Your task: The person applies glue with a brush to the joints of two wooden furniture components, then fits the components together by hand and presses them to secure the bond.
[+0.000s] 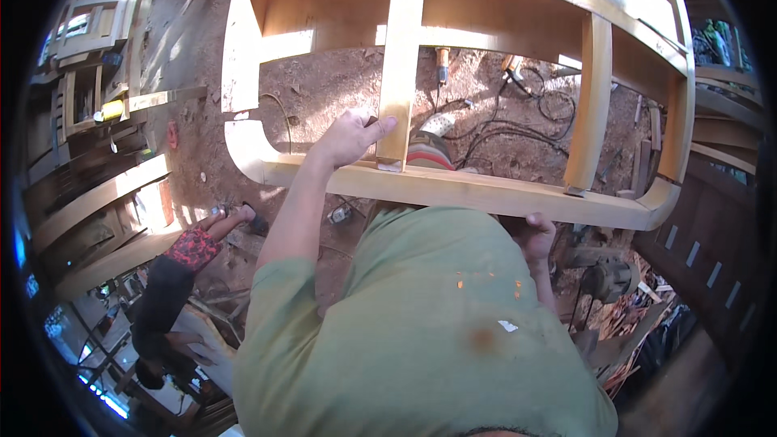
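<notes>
A large pale wooden frame (477,188) with rounded corners stands right in front of me, its near rail level with my waist. My left hand (348,139) is closed around the lower end of the frame's middle slat (401,57), the thumb lying across its face. That slat's end meets the near rail. My right hand (536,239) is curled just below the near rail, farther right. Its fingers are partly hidden, so what they hold, if anything, does not show. A second slat (591,105) spans the frame on the right.
Through the frame, black cables (526,133) and an orange-and-dark power tool (443,65) lie on the dirt ground. A person (174,291) bends over at the lower left, near stacked wooden parts. A motor-like machine (611,278) and wood scraps (635,316) are at the right.
</notes>
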Demonstrator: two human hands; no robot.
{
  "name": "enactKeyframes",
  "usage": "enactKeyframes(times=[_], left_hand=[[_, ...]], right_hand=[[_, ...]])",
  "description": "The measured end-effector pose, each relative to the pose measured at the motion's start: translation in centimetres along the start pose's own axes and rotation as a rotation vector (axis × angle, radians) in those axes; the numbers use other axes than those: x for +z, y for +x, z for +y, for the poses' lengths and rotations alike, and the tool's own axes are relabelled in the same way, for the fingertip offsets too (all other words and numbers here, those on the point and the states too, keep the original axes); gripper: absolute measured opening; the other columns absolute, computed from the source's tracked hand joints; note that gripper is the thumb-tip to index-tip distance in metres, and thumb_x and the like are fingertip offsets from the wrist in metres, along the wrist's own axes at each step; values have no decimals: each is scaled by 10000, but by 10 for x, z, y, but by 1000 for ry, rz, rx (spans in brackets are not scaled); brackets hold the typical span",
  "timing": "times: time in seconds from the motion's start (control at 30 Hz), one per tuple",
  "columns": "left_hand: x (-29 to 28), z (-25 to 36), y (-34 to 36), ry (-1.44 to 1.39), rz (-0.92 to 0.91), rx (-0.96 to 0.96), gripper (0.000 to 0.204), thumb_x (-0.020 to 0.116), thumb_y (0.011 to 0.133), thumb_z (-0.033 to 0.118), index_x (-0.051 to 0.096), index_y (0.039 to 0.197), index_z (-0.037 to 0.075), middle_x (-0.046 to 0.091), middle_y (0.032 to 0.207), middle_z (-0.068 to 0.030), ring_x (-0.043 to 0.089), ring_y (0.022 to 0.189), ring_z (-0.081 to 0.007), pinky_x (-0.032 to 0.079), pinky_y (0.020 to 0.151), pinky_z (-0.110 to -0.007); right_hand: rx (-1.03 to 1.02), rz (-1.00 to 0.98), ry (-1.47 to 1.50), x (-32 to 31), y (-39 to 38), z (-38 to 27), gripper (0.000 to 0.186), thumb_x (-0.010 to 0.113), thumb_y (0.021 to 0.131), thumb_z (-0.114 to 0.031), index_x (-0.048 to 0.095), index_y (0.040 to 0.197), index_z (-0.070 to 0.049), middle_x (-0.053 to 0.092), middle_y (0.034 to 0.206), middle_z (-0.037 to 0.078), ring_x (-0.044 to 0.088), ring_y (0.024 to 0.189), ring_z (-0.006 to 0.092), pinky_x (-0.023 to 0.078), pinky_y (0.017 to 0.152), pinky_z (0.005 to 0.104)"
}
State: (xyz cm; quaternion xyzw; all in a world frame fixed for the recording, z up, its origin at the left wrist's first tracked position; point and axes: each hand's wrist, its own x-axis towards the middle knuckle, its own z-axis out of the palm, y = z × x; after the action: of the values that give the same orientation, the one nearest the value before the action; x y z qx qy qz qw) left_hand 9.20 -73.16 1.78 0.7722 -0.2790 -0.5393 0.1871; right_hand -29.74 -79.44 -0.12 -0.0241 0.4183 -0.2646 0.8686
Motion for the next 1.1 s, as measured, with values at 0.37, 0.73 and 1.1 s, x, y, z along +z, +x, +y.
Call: enactKeyframes(times=[0.37, 0.73, 1.1], left_hand=[[4, 3, -3, -66, 18, 35, 475, 665, 964, 424, 724, 1006, -46, 708, 832, -50, 598, 752, -93, 491, 690, -301], [11, -8, -6, -315, 5, 176, 399, 662, 988, 348, 710, 1085, -36, 685, 876, 11, 547, 753, -33, 439, 648, -229], [1, 5, -12, -265, -21, 120, 414, 728, 935, 356, 734, 1013, -51, 725, 861, -44, 607, 764, -70, 501, 688, -270]], right_hand=[[26, 1, 68, 13, -8, -3, 617, 625, 700, -169, 572, 1273, 52, 672, 1175, 184, 632, 1117, 330, 474, 1034, 460], [11, 37, 57, -2, -6, -1, 553, 608, 714, -149, 602, 1224, 66, 683, 1155, 169, 637, 1119, 306, 481, 1031, 452], [2, 11, -19, -4, -6, -3, 572, 637, 715, -195, 603, 1243, 23, 674, 1197, 166, 632, 1127, 322, 472, 1027, 470]])
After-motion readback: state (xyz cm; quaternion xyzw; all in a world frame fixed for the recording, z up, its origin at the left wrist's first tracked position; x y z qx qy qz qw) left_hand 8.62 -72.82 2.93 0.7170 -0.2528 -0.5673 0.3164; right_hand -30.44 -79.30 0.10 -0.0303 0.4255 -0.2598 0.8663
